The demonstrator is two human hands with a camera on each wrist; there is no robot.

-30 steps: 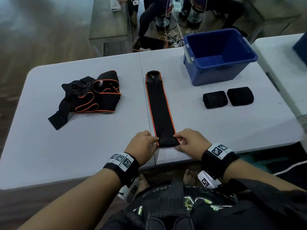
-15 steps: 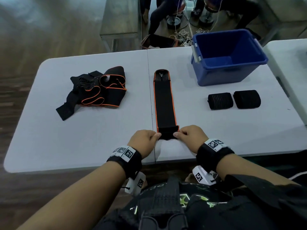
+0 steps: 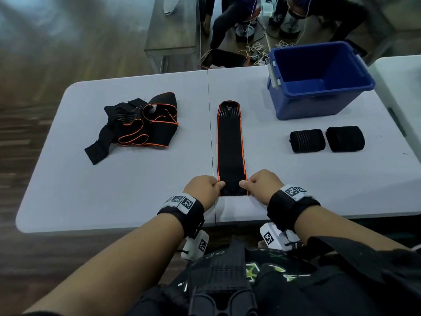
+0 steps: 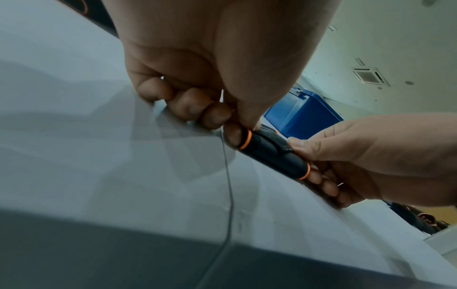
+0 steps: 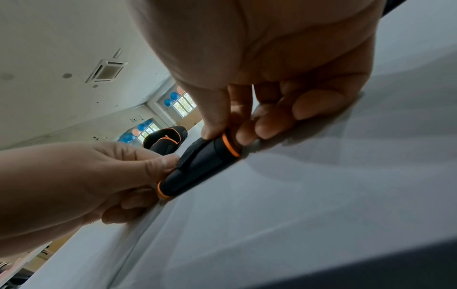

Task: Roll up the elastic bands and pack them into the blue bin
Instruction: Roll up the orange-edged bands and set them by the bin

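Observation:
A long black elastic band with orange edging [image 3: 230,144] lies flat down the middle of the white table [image 3: 136,190]. Its near end is folded over into a small roll [image 4: 272,154] [image 5: 197,168]. My left hand [image 3: 205,190] pinches the roll's left end with thumb and curled fingers, and my right hand [image 3: 262,185] pinches the right end the same way. Two finished black rolls [image 3: 307,140] [image 3: 345,139] lie side by side to the right. The blue bin [image 3: 319,103] stands behind them at the back right, with nothing seen inside.
A tangled heap of black and orange bands [image 3: 139,126] lies on the table's left half. A second white table [image 3: 401,87] adjoins at the right. Beyond the far edge are a bench [image 3: 173,30], cables and seated people's legs.
The band's near end has been folded over and rolled a short way forward, with both hands following it away from the table's front edge. The head view has shifted.

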